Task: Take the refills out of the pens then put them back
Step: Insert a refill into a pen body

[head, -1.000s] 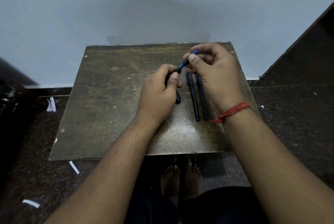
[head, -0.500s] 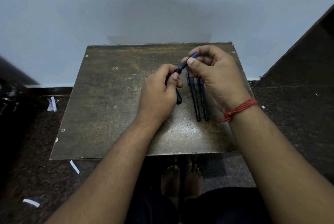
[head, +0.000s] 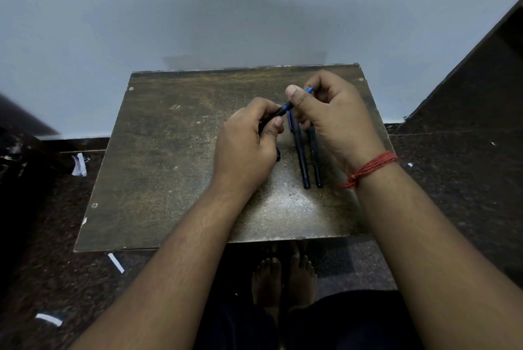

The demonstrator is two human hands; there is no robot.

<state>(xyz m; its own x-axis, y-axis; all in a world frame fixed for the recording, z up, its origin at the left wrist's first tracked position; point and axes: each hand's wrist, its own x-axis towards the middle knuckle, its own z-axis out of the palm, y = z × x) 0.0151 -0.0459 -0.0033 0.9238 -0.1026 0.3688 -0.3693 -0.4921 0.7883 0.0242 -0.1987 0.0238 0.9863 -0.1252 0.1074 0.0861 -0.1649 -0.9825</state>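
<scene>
Left hand (head: 244, 146) gripping pen barrel (head: 278, 112), right hand (head: 329, 117) pinching blue end (head: 309, 90) above table (head: 169, 151) centre; best kept coaxial, pulled straight, no bending.

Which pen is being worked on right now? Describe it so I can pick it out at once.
Start at the brown table against the wall and look to its far right part. There the left hand grips the dark barrel of a pen while the right hand pinches its blue end. Unlike the two black pens lying side by side below, it is lifted and slanted.
</scene>
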